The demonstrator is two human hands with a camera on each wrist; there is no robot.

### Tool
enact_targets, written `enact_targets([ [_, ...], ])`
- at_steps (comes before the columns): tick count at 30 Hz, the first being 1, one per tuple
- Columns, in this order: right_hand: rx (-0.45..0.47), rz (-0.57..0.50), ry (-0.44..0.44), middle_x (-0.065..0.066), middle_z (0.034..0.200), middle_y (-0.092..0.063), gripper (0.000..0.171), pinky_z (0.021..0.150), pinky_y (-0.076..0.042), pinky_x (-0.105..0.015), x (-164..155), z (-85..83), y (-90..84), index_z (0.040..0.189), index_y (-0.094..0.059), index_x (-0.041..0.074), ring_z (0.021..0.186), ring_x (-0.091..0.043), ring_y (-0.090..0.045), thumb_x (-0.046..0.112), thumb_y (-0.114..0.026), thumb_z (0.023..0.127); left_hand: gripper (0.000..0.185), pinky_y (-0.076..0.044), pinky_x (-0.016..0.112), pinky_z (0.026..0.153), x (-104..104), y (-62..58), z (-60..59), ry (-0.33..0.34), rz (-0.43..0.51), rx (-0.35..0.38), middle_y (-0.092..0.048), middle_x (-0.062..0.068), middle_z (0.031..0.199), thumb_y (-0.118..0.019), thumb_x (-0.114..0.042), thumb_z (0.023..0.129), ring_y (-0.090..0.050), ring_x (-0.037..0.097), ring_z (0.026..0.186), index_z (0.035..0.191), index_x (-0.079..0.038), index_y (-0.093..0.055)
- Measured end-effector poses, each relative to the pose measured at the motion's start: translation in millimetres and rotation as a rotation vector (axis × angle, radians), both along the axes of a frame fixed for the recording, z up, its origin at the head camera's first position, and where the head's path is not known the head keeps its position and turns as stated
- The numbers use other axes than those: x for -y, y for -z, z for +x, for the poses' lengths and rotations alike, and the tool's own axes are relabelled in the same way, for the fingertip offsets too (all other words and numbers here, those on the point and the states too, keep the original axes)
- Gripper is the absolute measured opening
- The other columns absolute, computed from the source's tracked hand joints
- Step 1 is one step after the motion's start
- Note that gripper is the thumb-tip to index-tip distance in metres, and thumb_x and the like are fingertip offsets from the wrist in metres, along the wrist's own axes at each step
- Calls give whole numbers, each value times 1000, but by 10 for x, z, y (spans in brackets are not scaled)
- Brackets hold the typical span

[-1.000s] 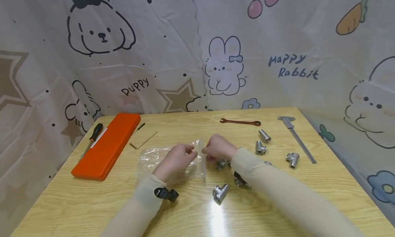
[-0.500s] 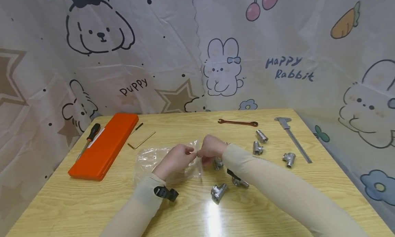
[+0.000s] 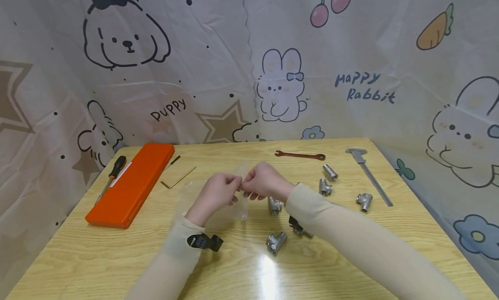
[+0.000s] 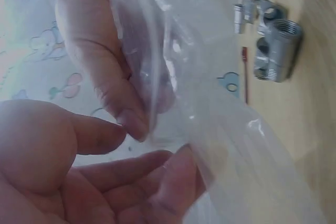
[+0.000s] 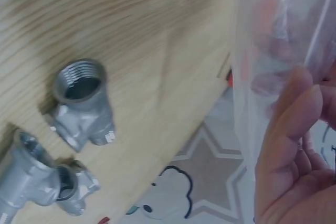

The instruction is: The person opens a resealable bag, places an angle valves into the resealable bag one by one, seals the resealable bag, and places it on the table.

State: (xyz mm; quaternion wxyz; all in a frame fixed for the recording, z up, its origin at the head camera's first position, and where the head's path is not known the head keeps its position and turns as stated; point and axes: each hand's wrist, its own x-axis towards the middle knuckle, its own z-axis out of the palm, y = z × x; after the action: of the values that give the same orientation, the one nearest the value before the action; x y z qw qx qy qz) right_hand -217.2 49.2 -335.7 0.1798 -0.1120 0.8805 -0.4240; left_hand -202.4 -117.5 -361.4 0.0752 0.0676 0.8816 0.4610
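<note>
Clear plastic bag [image 3: 238, 191] pinched between both hands, above table [image 3: 117, 252]

A wooden table [image 3: 117, 248] is carrying an orange case [image 3: 132, 185] lying at far left, with a screwdriver [image 3: 111, 176] resting beside it and a hex key [image 3: 179, 177] just right. A wrench [image 3: 300, 155] and caliper [image 3: 368, 174] are lying far right, with metal pipe fittings [image 3: 276, 242] sitting scattered nearer.
</note>
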Motion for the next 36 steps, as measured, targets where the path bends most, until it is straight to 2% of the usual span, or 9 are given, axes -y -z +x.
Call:
enact_targets([
  [4,-51,-48,-27,-7,76,-73,22,57,-57,-30,-16,50,-66,77,-75,7,65,-19,-68,22,-71,92,30,-59,34,60,37,-100,50,-29,120,22,-72,6,96,-56,-26,102,-70,21,65,115,-7,-73],
  [7,-69,-68,-46,-8,75,-72,22,57,-57,-30,-29,79,-87,78,-75,7,65,-18,-67,24,-73,91,25,-60,35,60,64,-146,71,-39,199,49,-72,9,93,-59,-21,100,-71,24,65,111,-5,-74],
  [13,-28,-123,-87,-5,76,-69,21,58,-58,-32,-44,98,-40,81,-71,7,69,-19,-65,24,-71,93,21,-60,37,63,114,-196,74,-37,301,87,-72,14,94,-62,-13,96,-72,27,69,105,2,-74],
  [17,-27,-191,-88,-9,83,-67,20,59,-58,-33,-59,142,-49,85,-67,6,72,-19,-63,23,-66,97,22,-60,37,66,121,-267,116,-31,365,59,-73,15,95,-63,-14,96,-72,27,70,106,4,-73],
  [21,-63,-270,-85,-11,86,-67,19,61,-59,-36,-97,257,-168,88,-64,7,77,-22,-64,23,-63,99,24,-60,38,67,110,-387,215,-12,425,-14,-73,17,93,-65,-16,96,-72,28,71,105,5,-73],
  [24,-77,-332,-87,-11,84,-66,20,61,-59,-38,-129,351,-275,88,-61,6,79,-25,-64,22,-61,100,23,-60,39,67,98,-477,296,2,443,-62,-73,16,93,-65,-16,97,-72,28,72,105,4,-73],
  [27,-52,-404,-100,-13,83,-65,21,60,-58,-40,-148,405,-318,88,-56,3,78,-25,-63,19,-56,102,22,-60,38,67,77,-518,332,16,432,-86,-73,15,96,-63,-15,98,-72,27,72,105,4,-73],
  [31,4,-477,-102,-14,83,-64,21,61,-58,-40,-168,428,-283,88,-52,1,77,-25,-63,16,-53,103,21,-60,38,67,39,-507,337,22,413,-67,-73,14,96,-62,-15,99,-72,26,71,103,3,-73],
  [36,10,-472,-100,-13,84,-64,19,62,-59,-41,-196,429,-222,92,-56,2,77,-25,-64,17,-55,103,19,-60,38,67,3,-478,352,26,407,-51,-73,13,94,-62,-14,99,-72,27,71,100,2,-72],
])
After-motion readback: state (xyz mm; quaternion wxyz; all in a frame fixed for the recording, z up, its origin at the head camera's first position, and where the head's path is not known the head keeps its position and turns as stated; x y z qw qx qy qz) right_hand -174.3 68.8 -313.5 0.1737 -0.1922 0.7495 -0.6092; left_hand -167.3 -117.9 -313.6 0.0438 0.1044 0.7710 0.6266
